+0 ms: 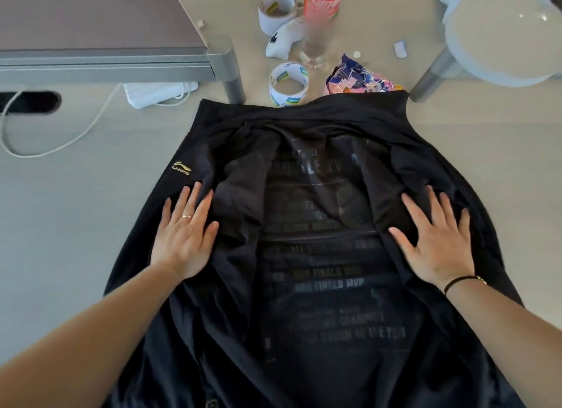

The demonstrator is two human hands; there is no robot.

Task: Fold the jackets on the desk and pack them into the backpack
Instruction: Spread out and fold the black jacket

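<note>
A black jacket (316, 286) lies spread on the beige desk (67, 225), front unzipped, collar at the far end. Its lining with faint printed lettering shows down the middle. A small gold logo sits on the left chest panel. My left hand (185, 234) rests flat on the left front panel, fingers apart, a ring on one finger. My right hand (438, 240) lies flat on the right front panel, fingers spread, a black band at the wrist. Neither hand grips the cloth. No backpack is in view.
Beyond the collar stand two tape rolls (289, 85), a clear bottle with a red label (319, 21), a white toy (282, 39) and a colourful wrapper (359, 79). A grey monitor stand (121, 55) is at far left, a white cable (60, 140) beneath it, a white round lamp base (501, 33) at far right.
</note>
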